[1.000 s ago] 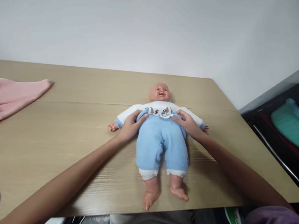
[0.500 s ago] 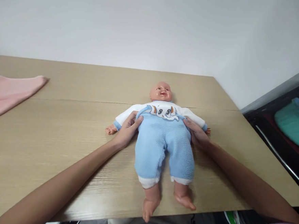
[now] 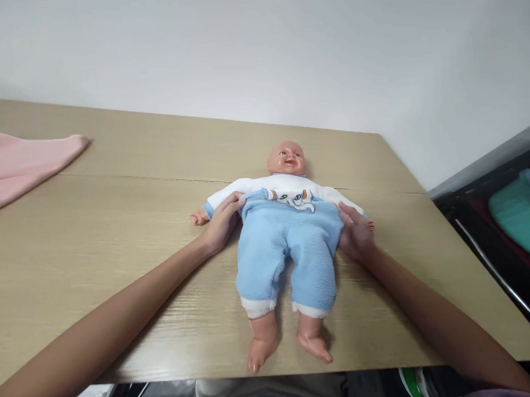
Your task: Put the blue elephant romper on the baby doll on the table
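Gripping fluffy light-blue trousers (image 3: 283, 236) on a plastic doll (image 3: 288, 159), left hand (image 3: 222, 224) and right hand (image 3: 356, 231) curl fingers (image 3: 235, 199) at opposite sides.

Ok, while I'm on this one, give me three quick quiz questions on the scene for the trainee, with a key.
1. Fill the gap: the doll lies on its ____ on the table, face up.
2. Multiple choice: on which side of the picture does the pink cloth lie? A) right B) middle C) left
3. True or false: both of the person's hands are at the doll's feet.

Key:
1. back
2. C
3. False: the left hand and the right hand are at opposite sides of the blue trousers, near the waist.
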Demonstrator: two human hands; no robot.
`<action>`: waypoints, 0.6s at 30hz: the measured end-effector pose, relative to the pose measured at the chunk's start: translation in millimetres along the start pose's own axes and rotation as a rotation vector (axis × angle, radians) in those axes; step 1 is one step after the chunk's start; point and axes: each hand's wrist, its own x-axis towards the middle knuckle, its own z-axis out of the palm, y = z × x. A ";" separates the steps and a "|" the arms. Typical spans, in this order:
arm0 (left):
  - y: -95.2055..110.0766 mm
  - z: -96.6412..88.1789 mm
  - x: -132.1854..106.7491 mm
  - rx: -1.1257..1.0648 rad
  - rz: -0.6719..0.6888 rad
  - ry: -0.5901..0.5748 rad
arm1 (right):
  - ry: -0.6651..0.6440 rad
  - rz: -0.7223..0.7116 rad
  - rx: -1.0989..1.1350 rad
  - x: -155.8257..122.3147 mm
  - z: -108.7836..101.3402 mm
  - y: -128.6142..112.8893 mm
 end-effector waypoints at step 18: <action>-0.6 0.7 -2.6 0.142 0.029 0.012 | -0.031 -0.164 -0.107 4.8 -11.4 10.6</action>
